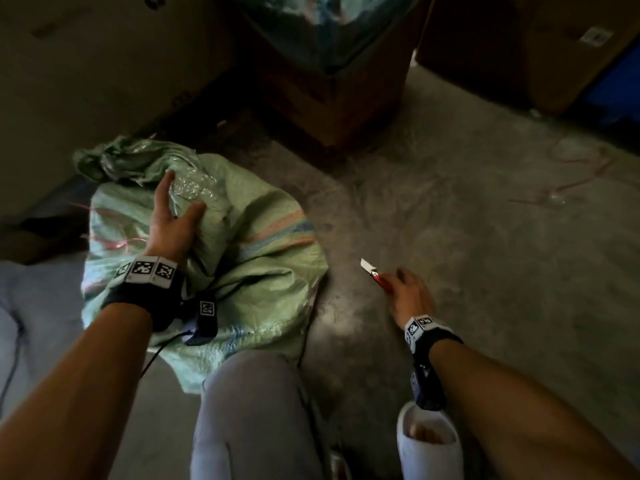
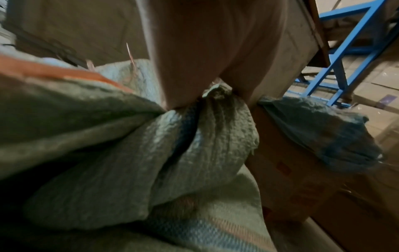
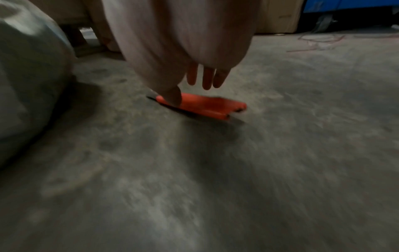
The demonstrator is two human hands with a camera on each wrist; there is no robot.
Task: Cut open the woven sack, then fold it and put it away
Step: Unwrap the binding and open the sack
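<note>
A pale green woven sack with pink and blue stripes lies crumpled on the concrete floor at left; it also fills the left wrist view. Clear bubble wrap shows at its open top. My left hand lies on the sack's upper part and grips a bunched fold between thumb and fingers. A red utility knife with its blade out lies on the floor to the sack's right. My right hand hovers over the knife, thumb tip touching the handle, other fingers straight above it.
Cardboard boxes stand behind: one plastic-lined, a large one at left, another at right. A blue metal rack is beyond them. Pink string lies on the floor. My knee and white slipper are in front.
</note>
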